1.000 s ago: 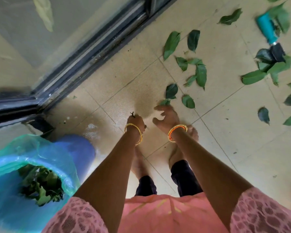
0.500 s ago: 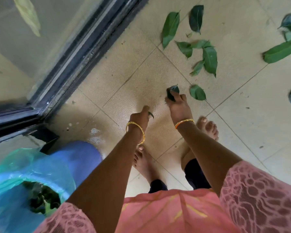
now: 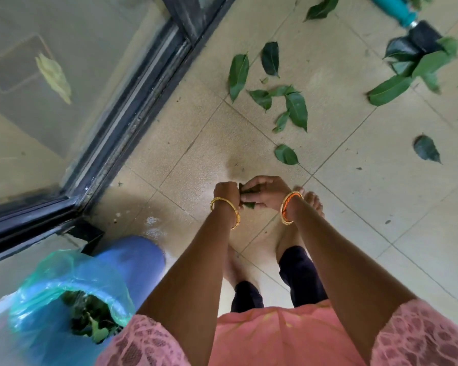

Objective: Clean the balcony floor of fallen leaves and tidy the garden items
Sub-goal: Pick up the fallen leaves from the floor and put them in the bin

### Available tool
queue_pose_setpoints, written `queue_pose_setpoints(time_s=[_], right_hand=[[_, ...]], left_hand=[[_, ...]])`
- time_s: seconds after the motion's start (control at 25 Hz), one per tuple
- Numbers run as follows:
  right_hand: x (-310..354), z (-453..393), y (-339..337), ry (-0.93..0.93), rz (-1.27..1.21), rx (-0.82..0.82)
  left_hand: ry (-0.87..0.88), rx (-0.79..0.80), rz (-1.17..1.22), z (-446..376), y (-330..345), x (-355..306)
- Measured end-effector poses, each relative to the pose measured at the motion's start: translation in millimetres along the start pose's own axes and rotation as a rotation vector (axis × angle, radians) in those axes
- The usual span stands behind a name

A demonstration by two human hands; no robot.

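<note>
Small dark green leaves (image 3: 248,204) are held between the two hands, above the beige tiled floor (image 3: 354,207) and just in front of the bare feet. The left hand (image 3: 226,192) is closed in a fist, its fingers curled around the leaves, and a gold bangle is worn on its wrist. The right hand (image 3: 262,192) is brought against the left one, its fingers bent and pinching the same leaves; only small green tips can be seen between the fingers, so how many leaves are held cannot be told. More fallen leaves are scattered on the tiles further ahead: one small oval leaf (image 3: 286,154) lies nearest to the hands, and a loose group of long, pointed, glossy leaves (image 3: 296,108) lies beyond it, some dark green and some lighter. Another group of leaves (image 3: 389,89) is piled around a garden tool with a teal handle (image 3: 393,7) at the upper right. At the lower left, a blue bin (image 3: 138,257) lined with a blue-green plastic bag (image 3: 53,276) is seen, and collected leaves (image 3: 90,320) are lying inside it. A dark sliding door track (image 3: 132,120) runs along the left side of the floor.
</note>
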State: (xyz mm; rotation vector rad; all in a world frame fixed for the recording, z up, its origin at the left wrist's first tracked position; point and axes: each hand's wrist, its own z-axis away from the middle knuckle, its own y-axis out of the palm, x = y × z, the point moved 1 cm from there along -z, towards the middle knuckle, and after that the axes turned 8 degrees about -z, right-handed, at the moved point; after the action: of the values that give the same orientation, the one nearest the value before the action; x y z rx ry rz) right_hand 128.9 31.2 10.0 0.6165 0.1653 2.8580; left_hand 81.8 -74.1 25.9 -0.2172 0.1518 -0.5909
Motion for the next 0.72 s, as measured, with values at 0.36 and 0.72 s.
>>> queue_pose_setpoints(time_s=[0.36, 0.72], right_hand=[[41.7, 14.2, -7.8, -0.023, 0.347, -0.206], [47.2, -20.1, -70.6, -0.167, 0.66, -0.28]], left_hand=[[-0.103, 0.03, 0.103, 30.7, 22.8, -23.3], [-0.145, 0.1, 0.186, -3.5, 25.6, -42.3]])
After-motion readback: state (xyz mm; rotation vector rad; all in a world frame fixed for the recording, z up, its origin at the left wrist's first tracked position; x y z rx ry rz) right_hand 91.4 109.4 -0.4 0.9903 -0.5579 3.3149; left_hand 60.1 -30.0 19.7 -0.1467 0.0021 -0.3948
